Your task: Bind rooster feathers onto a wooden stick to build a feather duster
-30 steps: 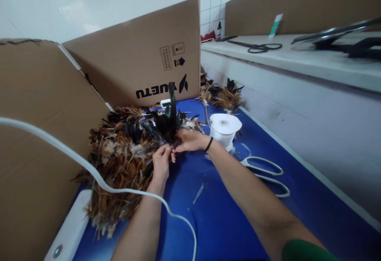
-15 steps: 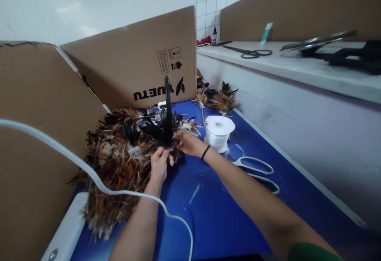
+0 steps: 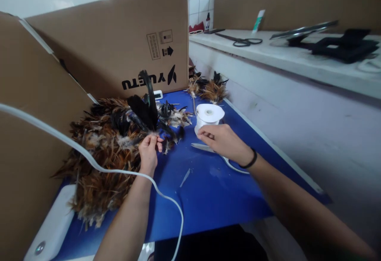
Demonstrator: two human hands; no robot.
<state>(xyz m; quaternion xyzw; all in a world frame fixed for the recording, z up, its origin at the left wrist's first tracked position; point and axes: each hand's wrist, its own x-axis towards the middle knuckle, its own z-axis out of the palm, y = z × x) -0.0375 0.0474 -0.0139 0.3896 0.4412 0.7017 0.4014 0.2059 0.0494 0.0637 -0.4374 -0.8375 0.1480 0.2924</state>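
This looks like a small craft workshop: a heap of brown feathers (image 3: 104,153) left of the left fingers (image 3: 152,141), a spool (image 3: 210,112) just beyond the right fingers (image 3: 205,132), scissors (image 3: 201,147) beneath them, all on a blue tabletop (image 3: 208,197).

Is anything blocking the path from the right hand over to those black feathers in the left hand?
Nothing solid visibly separates the right hand from the black feathers. A few dark feathers show in the gap beside the left hand; I can't tell if they're loose. The scissors, partly hidden by the right hand, lie below that path.
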